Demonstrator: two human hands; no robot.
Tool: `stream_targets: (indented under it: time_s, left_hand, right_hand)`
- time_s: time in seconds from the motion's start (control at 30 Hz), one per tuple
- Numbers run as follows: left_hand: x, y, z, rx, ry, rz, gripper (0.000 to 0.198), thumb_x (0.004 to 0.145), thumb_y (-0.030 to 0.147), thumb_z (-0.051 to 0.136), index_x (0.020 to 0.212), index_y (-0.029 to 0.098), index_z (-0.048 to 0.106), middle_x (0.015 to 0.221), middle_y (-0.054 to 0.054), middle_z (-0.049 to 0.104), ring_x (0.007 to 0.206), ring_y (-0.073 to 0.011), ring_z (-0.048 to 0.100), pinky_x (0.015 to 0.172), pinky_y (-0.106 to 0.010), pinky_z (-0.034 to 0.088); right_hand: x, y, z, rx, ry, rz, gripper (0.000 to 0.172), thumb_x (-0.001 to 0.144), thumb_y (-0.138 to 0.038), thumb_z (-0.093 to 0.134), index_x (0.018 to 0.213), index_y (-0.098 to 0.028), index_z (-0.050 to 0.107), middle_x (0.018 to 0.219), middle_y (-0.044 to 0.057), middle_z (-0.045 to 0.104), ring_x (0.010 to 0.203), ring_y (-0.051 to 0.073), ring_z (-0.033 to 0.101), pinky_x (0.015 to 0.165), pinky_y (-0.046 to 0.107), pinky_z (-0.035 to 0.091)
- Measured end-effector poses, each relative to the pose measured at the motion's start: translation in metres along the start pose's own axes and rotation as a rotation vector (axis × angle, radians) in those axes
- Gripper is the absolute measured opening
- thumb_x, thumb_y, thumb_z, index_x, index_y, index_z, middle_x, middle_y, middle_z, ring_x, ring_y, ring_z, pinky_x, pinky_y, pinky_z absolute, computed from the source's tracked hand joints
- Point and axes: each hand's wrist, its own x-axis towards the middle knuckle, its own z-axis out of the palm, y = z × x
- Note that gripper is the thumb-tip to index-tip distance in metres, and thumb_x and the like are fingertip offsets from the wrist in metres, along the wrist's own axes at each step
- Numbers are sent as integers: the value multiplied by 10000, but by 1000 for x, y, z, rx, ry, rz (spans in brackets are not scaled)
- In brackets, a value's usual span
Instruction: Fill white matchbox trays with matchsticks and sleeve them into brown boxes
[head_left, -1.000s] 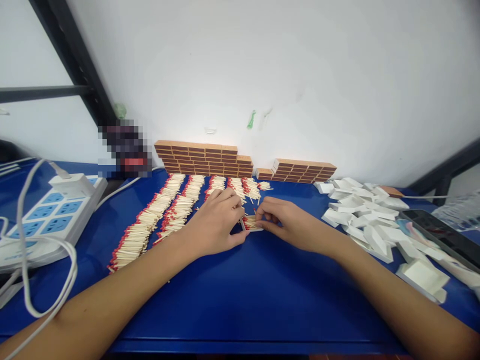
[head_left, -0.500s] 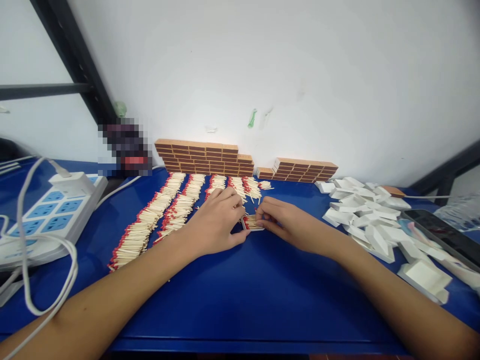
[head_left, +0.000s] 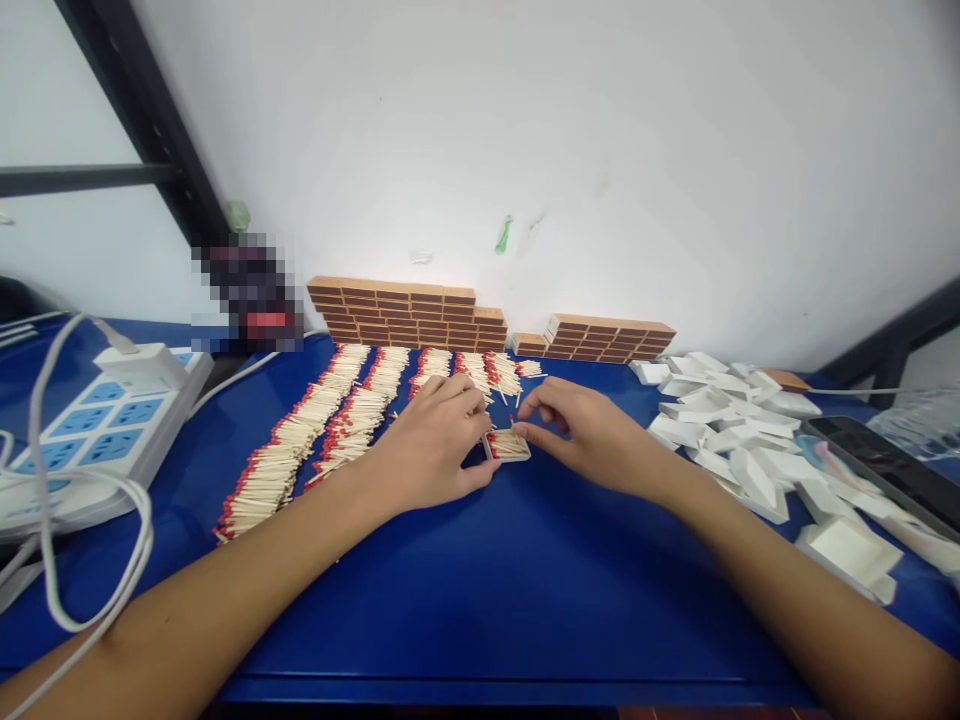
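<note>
A small white matchbox tray (head_left: 517,459) lies on the blue table with red-headed matches (head_left: 507,443) in it. My left hand (head_left: 439,445) grips the tray by its left end, fingers behind and thumb in front; part of that end is hidden. At the tray's right end hovers my right hand (head_left: 592,432), its thumb and fingers apart and no object visible between them. Just behind the tray a loose match stands out by its red head. Rows of matches (head_left: 262,475) spread to the left of and behind my left hand.
Stacked brown matchboxes (head_left: 405,315) line the wall, with a lower stack (head_left: 607,338) to their right. Empty white trays (head_left: 720,410) pile up at right, near a phone (head_left: 885,470). On the left are a power strip (head_left: 112,430) and a looping white cable (head_left: 142,560).
My right hand has lifted slightly off the matches and its fingers have spread, uncovering the tray's right end. My left hand has stayed in place on the tray.
</note>
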Motion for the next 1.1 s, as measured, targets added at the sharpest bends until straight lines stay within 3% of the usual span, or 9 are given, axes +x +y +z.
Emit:
stream_targets:
  time_s: [0.23, 0.4, 0.6, 0.8, 1.1]
  left_hand:
    - [1, 0, -1, 0, 4, 4, 210, 922, 371, 724, 948, 164, 699, 1041, -87, 687, 1115, -284, 586, 984, -448, 463]
    - [0, -1, 0, 11, 11, 12, 224, 932, 390, 714, 951, 167, 703, 1042, -89, 686, 1117, -285, 583, 986, -453, 456]
    - [1, -1, 0, -1, -1, 1, 217, 937, 387, 712, 942, 170, 703, 1024, -84, 681, 1118, -279, 584, 1004, -449, 454]
    - [2, -1, -1, -4, -15, 1, 223, 939, 380, 708, 943, 157, 706, 1017, -89, 682, 1111, -283, 584, 1010, -461, 456]
    - [1, -1, 0, 3, -13, 6, 233, 941, 389, 711, 957, 156, 710, 1036, -92, 683, 1124, -282, 580, 1026, -458, 452]
  right_hand:
    - [3, 0, 10, 78, -4, 35, 119, 984, -292, 644, 897, -218, 678, 843, 21, 639, 723, 163, 549, 657, 296, 414]
    - [0, -8, 2, 105, 38, -50, 125, 994, -292, 631, 905, -217, 676, 826, 28, 631, 717, 164, 543, 647, 295, 421]
    - [-3, -11, -2, 91, -69, -134, 154, 1019, -316, 640, 930, -213, 713, 852, 37, 633, 748, 162, 565, 667, 285, 422]
    - [-1, -9, 2, 156, -61, -112, 152, 1006, -345, 675, 931, -218, 714, 802, 8, 601, 715, 148, 535, 653, 270, 402]
    - [-2, -8, 4, 115, -109, -115, 99, 999, -238, 630, 920, -214, 685, 837, 16, 617, 728, 149, 546, 663, 271, 413]
